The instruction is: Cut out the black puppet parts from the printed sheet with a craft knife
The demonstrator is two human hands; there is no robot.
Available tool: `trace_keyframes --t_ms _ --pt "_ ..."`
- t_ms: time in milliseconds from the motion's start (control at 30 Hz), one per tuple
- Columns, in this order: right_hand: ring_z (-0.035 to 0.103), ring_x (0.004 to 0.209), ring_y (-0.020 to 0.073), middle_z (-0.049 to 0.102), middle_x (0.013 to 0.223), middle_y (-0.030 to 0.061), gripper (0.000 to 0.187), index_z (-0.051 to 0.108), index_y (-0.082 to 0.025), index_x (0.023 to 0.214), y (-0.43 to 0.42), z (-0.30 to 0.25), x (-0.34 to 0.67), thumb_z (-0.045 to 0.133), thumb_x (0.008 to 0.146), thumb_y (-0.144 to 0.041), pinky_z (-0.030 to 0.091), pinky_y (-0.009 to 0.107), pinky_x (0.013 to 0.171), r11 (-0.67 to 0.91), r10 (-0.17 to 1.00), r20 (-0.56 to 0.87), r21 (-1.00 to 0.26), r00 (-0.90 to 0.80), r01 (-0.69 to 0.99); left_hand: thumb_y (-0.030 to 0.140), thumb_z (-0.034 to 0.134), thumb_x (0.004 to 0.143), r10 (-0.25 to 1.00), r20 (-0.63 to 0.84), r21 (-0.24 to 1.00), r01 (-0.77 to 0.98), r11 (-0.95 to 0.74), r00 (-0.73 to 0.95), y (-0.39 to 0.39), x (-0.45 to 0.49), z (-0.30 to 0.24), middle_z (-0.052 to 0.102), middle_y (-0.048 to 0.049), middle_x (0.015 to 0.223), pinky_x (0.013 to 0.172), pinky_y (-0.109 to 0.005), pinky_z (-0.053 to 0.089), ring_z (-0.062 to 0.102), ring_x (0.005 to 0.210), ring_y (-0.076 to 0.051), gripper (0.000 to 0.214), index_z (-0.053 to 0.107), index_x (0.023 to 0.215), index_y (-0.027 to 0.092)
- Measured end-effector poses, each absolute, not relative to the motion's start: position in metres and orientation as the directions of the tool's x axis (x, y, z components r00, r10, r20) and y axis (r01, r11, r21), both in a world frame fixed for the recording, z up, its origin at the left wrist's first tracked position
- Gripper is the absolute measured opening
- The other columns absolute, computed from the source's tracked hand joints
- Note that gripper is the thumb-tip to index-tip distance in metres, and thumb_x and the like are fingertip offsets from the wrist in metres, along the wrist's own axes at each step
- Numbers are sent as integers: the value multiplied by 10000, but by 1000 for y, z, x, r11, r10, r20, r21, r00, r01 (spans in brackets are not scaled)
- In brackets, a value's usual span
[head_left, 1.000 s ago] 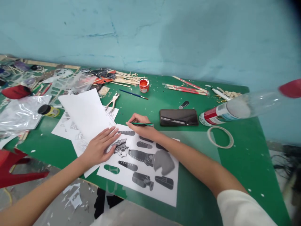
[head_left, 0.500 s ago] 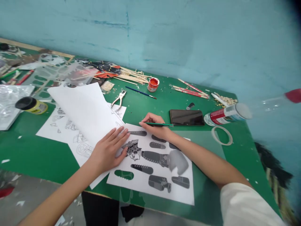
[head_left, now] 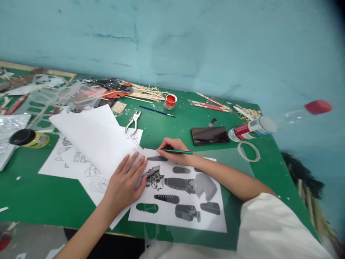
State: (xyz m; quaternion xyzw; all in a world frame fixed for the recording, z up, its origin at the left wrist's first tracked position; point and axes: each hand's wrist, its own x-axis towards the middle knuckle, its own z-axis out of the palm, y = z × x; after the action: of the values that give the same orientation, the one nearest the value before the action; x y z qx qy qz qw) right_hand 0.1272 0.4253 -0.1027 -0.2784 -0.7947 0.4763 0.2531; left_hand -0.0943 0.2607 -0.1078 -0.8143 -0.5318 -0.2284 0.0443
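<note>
My left hand (head_left: 126, 180) lies flat with its fingers stretched over the left edge of a printed sheet (head_left: 188, 223) and the white papers beside it. Dark puppet-like shapes and a head in a headdress are printed on that sheet; one rounded shape near its lower left shows green. My right hand (head_left: 175, 149) grips a green pencil (head_left: 180, 152) at the sheet's upper edge, and its tip is hidden by the fingers. Under the sheet lies a clear plastic sheet (head_left: 237, 163). Left of it, blank white paper (head_left: 91, 136) overlaps sheets with line drawings (head_left: 99, 183).
Beyond my hands are a hole punch plier (head_left: 133, 122), a paintbrush (head_left: 157, 111), an open red paint jar (head_left: 170, 102) and a phone (head_left: 209, 135). A can (head_left: 252, 128) and a tape ring (head_left: 248, 151) stand right. A black-lidded yellow jar (head_left: 29, 138) is left.
The camera view has shifted, moving the table items left in the picture. My right hand, still holding the pencil, sits slightly nearer the sheet's upper left shape. My left hand stays flat.
</note>
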Motion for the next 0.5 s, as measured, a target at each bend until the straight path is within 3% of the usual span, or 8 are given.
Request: trace_keyframes --t_ms 233,333,400,500 --pt "618 670 123 719 783 8 207 680 -203 920 419 -103 135 625 1006 -384 436 256 662 582 583 278 -798 -764 154 249 690 999 806 514 157 891 -425 294 256 -96 -105 667 -127 1400 1156 -611 484 610 1363 -312 421 602 1402 165" --pt "635 690 125 711 816 4 244 682 -183 960 418 -106 137 622 1031 -408 500 270 695 632 531 313 -765 -787 122 170 698 987 742 615 161 879 -449 266 248 -94 -88 757 -61 1181 1070 -529 568 736 1119 -234 292 669 1278 174" --pt "649 722 133 700 858 8 275 679 -163 990 418 -110 136 629 1042 -428 556 300 725 649 526 326 -751 -785 123 75 686 961 709 657 181 859 -478 256 237 -88 -63 791 -7 1016 983 -435 615 765 931 -180 327 683 1257 216" --pt "668 777 143 695 934 22 280 680 -150 1053 419 -118 130 643 1044 -427 596 323 747 659 541 328 -737 -775 148 62 657 950 727 637 254 819 -514 258 204 -75 -17 808 -3 987 846 -346 646 769 923 -185 424 662 1329 253"
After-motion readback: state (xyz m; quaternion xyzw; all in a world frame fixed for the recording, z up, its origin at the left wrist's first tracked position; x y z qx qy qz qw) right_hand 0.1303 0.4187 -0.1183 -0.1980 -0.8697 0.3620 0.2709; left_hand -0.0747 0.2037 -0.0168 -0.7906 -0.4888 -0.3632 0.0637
